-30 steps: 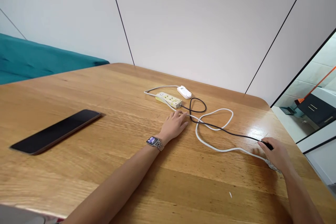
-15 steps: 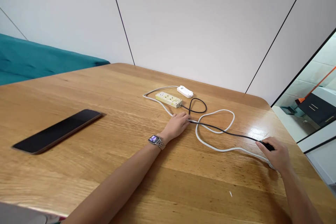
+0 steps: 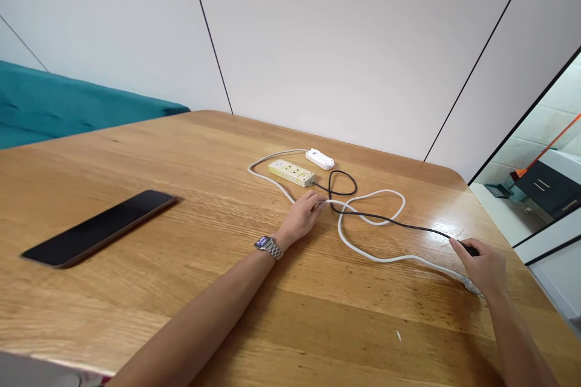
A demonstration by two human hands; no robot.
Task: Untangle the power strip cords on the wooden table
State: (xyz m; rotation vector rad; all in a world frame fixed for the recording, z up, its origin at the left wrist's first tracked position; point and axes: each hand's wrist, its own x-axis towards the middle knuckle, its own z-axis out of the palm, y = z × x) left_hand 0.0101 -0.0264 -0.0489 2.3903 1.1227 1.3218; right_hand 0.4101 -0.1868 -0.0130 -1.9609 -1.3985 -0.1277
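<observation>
My left hand [image 3: 302, 215], with a watch on its wrist, is closed on the white cable [image 3: 373, 258] near the middle of the table. My right hand [image 3: 485, 267] grips the black plug [image 3: 469, 248] at the end of the black cable [image 3: 411, 227]. That black cable loops back to a cream power strip [image 3: 291, 173]. Behind the strip lies a white power strip [image 3: 319, 159], from which the white cable runs. The two cables cross right of my left hand. A white plug [image 3: 471, 285] rests on the table, partly behind my right hand.
A tablet-like black device [image 3: 100, 228] lies on the left of the wooden table [image 3: 290, 326]. A small white scrap [image 3: 399, 335] is near the front. A white wall [image 3: 327, 42] stands behind, a teal sofa [image 3: 82, 103] at the left.
My left hand has drawn slightly back to the left, lifting the white cable apart from the black one. My right hand has shifted a little to the right with the black plug.
</observation>
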